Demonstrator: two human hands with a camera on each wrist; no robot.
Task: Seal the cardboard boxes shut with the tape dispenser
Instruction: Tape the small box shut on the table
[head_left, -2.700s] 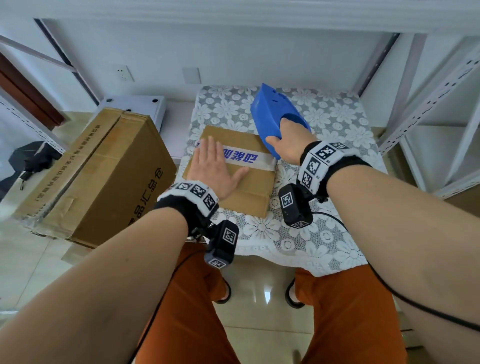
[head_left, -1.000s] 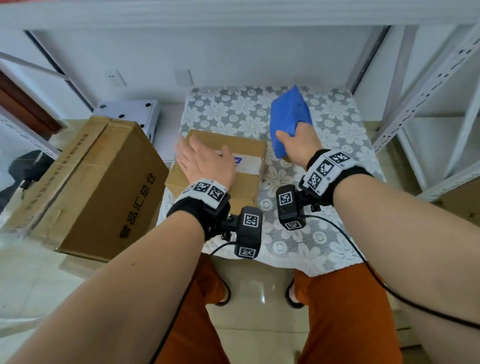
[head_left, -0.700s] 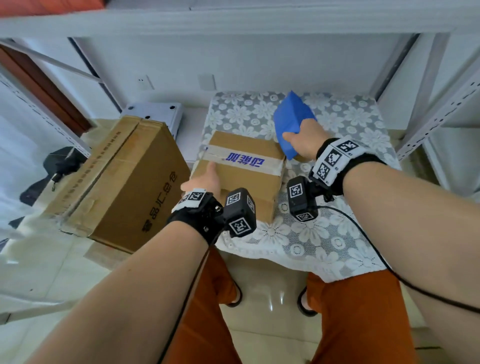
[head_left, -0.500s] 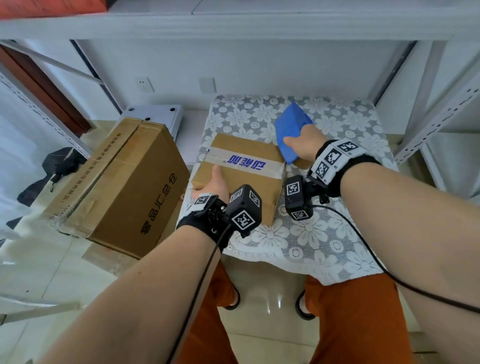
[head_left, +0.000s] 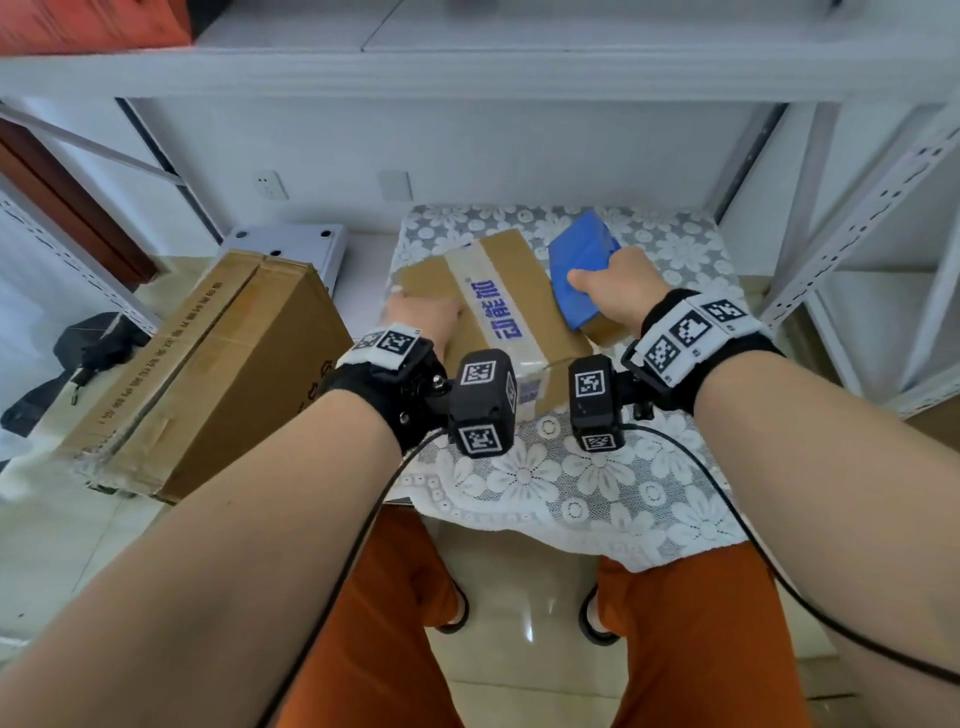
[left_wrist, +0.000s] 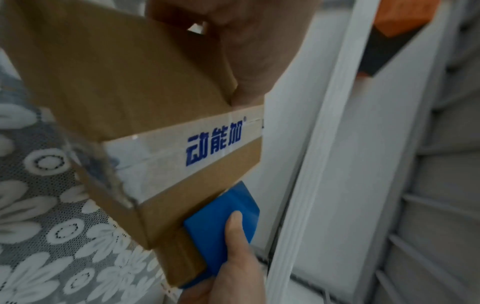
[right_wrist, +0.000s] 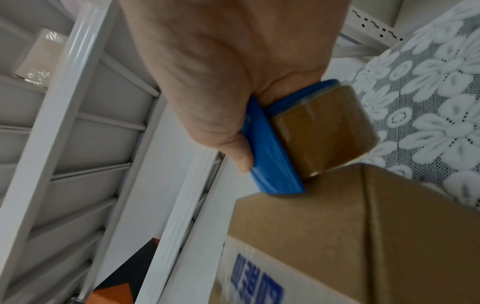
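Observation:
A small cardboard box (head_left: 511, 291) with a white printed tape strip (head_left: 488, 306) lies turned at an angle on the lace-covered table (head_left: 597, 493). My left hand (head_left: 423, 317) grips its left edge; the left wrist view shows the box (left_wrist: 124, 86) tilted up, with the left hand's fingers (left_wrist: 246, 51) curled over its far edge. My right hand (head_left: 618, 286) holds the blue tape dispenser (head_left: 582, 270) just right of the box. The dispenser (right_wrist: 272, 156) carries a brown tape roll (right_wrist: 322, 131) and stands against the box corner (right_wrist: 259, 200).
A large cardboard box (head_left: 208, 364) stands tilted on the floor at the left, beside a grey device (head_left: 291, 244). White metal shelving (head_left: 857, 171) frames the table on the right and above. My orange-clad legs (head_left: 675, 649) are under the front edge.
My left hand left the top of the small box, took its left edge, and turned it so the tape strip runs away from me. The dispenser came off the box to its right side.

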